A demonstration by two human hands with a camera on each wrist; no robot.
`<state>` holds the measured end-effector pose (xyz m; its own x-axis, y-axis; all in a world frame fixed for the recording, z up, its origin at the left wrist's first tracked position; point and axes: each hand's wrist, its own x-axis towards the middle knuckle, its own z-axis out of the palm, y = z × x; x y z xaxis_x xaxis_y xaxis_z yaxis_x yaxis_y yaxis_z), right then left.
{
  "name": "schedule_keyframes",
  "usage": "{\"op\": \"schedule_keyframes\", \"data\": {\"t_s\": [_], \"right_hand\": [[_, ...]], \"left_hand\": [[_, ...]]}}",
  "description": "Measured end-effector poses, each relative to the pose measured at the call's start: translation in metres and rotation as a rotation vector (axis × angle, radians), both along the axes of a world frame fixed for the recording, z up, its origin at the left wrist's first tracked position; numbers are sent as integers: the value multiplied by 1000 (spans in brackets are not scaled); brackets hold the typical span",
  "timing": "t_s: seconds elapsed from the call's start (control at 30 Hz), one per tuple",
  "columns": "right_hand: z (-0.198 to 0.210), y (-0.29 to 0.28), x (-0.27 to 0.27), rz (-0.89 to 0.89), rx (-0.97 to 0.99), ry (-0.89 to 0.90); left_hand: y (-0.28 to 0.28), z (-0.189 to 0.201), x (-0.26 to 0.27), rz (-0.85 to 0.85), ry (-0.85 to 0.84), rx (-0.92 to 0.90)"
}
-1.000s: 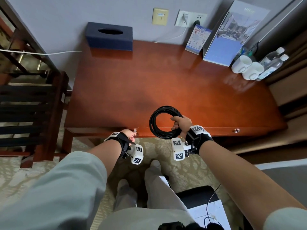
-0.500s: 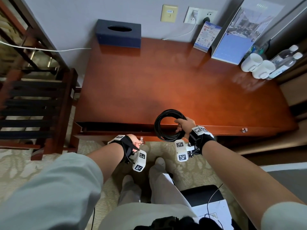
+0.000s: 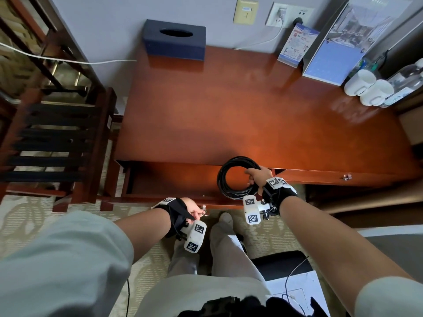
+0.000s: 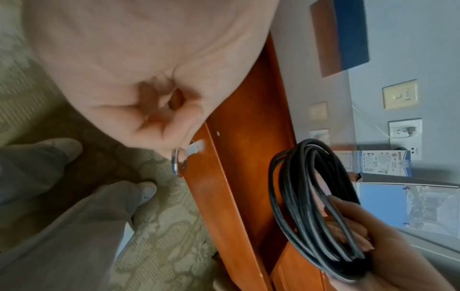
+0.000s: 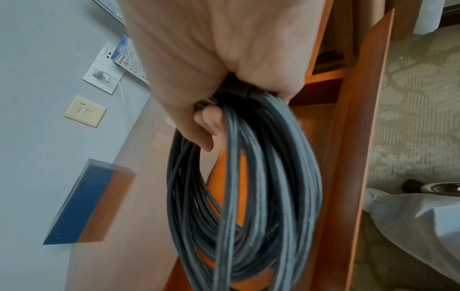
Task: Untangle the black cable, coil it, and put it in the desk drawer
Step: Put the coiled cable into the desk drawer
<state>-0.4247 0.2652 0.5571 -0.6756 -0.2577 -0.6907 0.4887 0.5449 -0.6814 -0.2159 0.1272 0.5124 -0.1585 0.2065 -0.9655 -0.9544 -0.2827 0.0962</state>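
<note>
The black cable [image 3: 231, 177] is wound into a round coil of several loops. My right hand [image 3: 257, 177] grips the coil's right side and holds it above the right end of the pulled-out desk drawer [image 3: 169, 181]. In the right wrist view the coil [image 5: 248, 187] hangs from my fist [image 5: 219, 82] over the drawer's wooden floor. My left hand [image 3: 194, 210] pinches the drawer's small metal ring pull [image 3: 204, 210] at the drawer front. The left wrist view shows my fingertips [image 4: 184, 137] curled round the ring pull [image 4: 177, 160], with the coil [image 4: 311, 206] to the right.
The red-brown desk [image 3: 229, 106] carries a dark blue tissue box [image 3: 175, 43] at the back, a leaflet stand and brochure, two white mugs [image 3: 368, 88] and water bottles at the right. A second drawer knob [image 3: 346, 177] is right. A luggage rack [image 3: 52, 143] stands left. My legs are below the drawer.
My left hand has pulled the drawer out towards me by its ring pull; it was closed a second ago. My right hand stayed near the desk's front edge, gripping the coil.
</note>
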Motion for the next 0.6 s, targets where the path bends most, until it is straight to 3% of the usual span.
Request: {"op": "schedule_keyframes", "data": {"t_s": [0.07, 0.17, 0.27, 0.37, 0.47, 0.6], "right_hand": [[-3, -1, 2, 20, 19, 3], [-4, -4, 6, 55, 45, 16], [3, -7, 9, 167, 114, 49], [10, -10, 13, 244, 154, 69], [7, -13, 15, 256, 146, 74], [5, -16, 16, 288, 176, 43]], "left_hand": [[-3, 6, 6, 146, -16, 9], [-18, 13, 12, 421, -98, 199], [-39, 32, 13, 387, -54, 293], [-49, 52, 11, 331, 72, 55], [-51, 50, 8, 125, 234, -284], [-55, 42, 12, -475, 379, -512]]}}
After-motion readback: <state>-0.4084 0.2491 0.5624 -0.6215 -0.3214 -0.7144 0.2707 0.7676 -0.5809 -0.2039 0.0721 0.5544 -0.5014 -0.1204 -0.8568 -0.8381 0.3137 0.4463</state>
